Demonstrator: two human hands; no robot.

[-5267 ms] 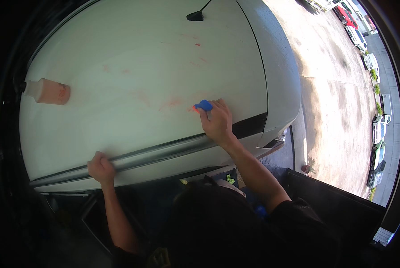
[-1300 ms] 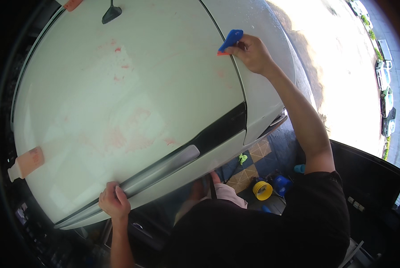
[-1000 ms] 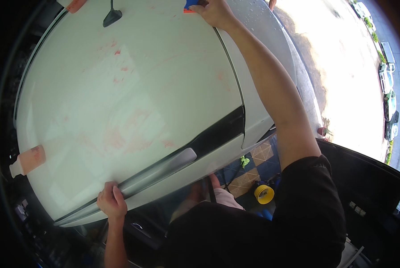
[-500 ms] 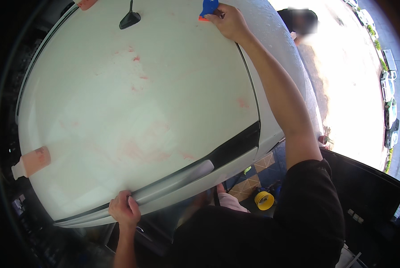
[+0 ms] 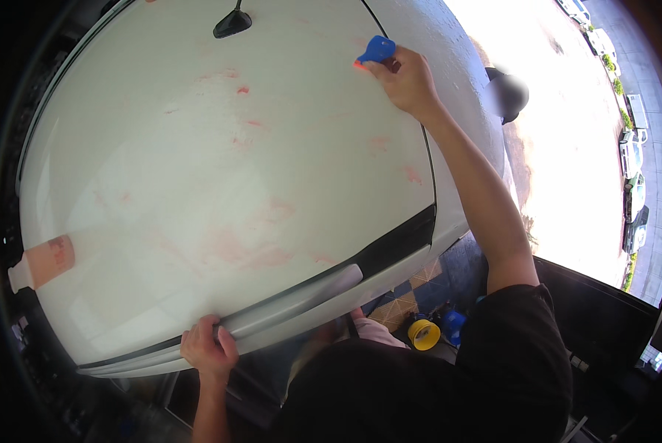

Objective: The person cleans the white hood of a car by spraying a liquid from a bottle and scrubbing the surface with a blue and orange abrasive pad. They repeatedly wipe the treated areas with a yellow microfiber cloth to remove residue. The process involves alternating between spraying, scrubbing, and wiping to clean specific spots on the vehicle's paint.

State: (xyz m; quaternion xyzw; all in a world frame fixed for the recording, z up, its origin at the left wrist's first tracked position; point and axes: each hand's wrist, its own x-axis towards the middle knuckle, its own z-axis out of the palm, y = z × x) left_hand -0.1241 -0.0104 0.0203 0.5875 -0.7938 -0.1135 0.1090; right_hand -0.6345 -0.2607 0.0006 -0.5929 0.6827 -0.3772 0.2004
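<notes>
A white car roof (image 5: 198,170) with scattered reddish smears spreads out before me. My right hand (image 5: 408,81) reaches to its far right part and pinches a small blue scraper (image 5: 379,49) with a red-orange edge. That edge is down at the roof surface; whether it presses on it I cannot tell. Closer in, my left hand (image 5: 210,347) wraps round the silver roof rail (image 5: 294,299) along the near side. A pinkish translucent plastic container (image 5: 46,263) with a paler end stands at the roof's left edge, well away from both hands.
A black antenna (image 5: 232,23) rises from the far part of the roof. Beyond the right side of the car is another person (image 5: 506,94). Down on the tiled floor (image 5: 393,311) are a yellow bucket (image 5: 424,334) and a blue item (image 5: 453,327). Parked cars (image 5: 632,155) line the far right.
My right hand and the blue scraper have come nearer and a little to the right. My left hand stays on the rail. The person beyond the car appears lower in view.
</notes>
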